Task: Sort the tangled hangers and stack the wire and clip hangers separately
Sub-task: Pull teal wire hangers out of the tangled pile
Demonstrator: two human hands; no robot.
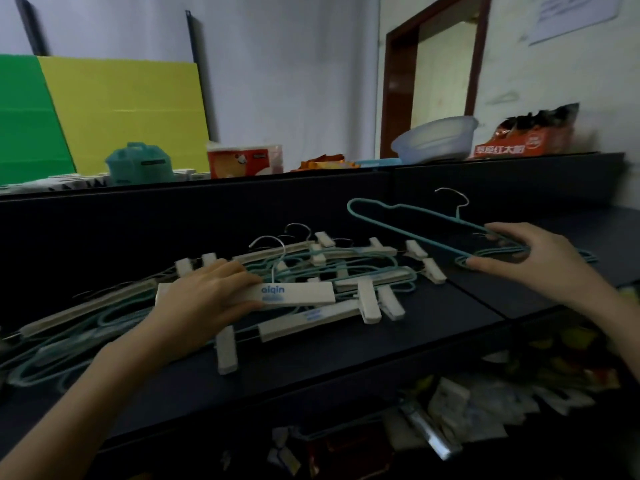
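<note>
Left hand [204, 296]: fingers lie lightly curved over the left end of a white clip hanger [298, 294], thumb along the bar's near edge; the bar is gripped between them.
Clip hanger: printed bar projects to the right of the left fingertips and rests on top of the tangled pile [346, 268].
Tangled pile: white clip hangers and teal wire hangers interlaced, spreading beyond, beneath and to both sides of the left fingers, on the dark shelf top [346, 351].
Right hand [530, 258]: thumb above and fingers below, closed in a pinch on one teal wire hanger [349, 204].
Wire hanger: raised clear of the shelf top; its frame extends leftward from the right fingertips, metal hook pointing up just beyond the thumb.
Wire stack [462, 262]: several teal wire hangers lie flat directly under the right fingers, apart from the tangled pile.
Loose clip [227, 351]: lies on the shelf top just nearer than the left wrist.
Upper ledge: pale bowl [436, 136] and orange box [519, 145] stand well beyond the right fingers; a teal container [138, 164] stands well beyond the left fingers.
</note>
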